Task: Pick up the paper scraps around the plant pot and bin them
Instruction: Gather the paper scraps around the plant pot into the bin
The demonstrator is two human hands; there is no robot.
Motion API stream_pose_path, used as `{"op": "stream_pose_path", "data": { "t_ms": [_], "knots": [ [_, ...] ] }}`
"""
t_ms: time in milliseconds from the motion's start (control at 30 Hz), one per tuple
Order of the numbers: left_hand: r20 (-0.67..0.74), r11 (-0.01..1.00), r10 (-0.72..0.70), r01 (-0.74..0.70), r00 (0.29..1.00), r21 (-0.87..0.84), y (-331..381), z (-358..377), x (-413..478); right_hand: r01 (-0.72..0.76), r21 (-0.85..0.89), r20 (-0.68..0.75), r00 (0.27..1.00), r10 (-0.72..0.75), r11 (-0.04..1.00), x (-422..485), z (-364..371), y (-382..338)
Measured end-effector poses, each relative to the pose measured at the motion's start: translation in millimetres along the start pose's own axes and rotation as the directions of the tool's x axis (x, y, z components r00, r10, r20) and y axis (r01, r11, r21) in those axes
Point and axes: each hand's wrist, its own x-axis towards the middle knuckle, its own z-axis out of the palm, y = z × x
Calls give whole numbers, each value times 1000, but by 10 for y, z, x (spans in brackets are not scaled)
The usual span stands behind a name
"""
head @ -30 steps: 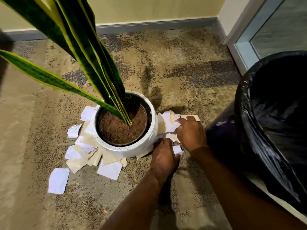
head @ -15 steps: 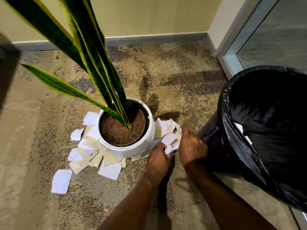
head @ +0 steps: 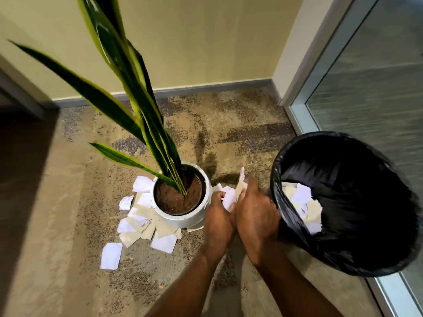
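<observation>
With both hands cupped round a bunch of scraps [head: 231, 195], you're abt halfway thru, I'd judge. Your left hand [head: 218, 217] and right hand [head: 256, 212] press side by side, fingers curled, pinching white and tan pieces betw them; one tan piece sticks up just above your right knuckles. That bunch sits just right of the pot [head: 183, 197] and just left of the bin [head: 343, 202], close to its rim.

Done so far: some scraps already lie in the bin [head: 302, 202], right of your right hand, on the black liner. The floor on the near-right side of the pot looks mostly cleared, w/ one tan sliver [head: 194, 229] left of your left wrist.

Left to do: a thick pile [head: 142, 223] well left of your left hand, fanned round the pot's left and front, plus a lone white sheet [head: 111, 255] further out to the lower left.

Hard to tell: your hands hide how many pieces you hold and whether any stay on the floor under them. The pot's far side is screened by the leaves [head: 137, 124]. Motion blur softens the hands and bin rim.
</observation>
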Motion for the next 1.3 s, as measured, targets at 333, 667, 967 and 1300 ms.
{"op": "stream_pose_path", "data": {
  "t_ms": [333,667,967,1300],
  "knots": [
    [43,939,294,-297,955,171,1648,-252,-52,-148,305,-245,942,228,941,311,-1508,211],
    [261,904,242,-315,934,290,2103,483,-128,-384,331,-146,882,449,862,562,-1912,1092],
    [330,877,221,-335,918,346,1922,637,-126,-363,225,-139,906,399,904,545,-1812,1334],
    [465,914,138,-294,875,280,1812,699,-95,-359,216,-117,914,389,908,533,-1652,1321]
  ]
}}
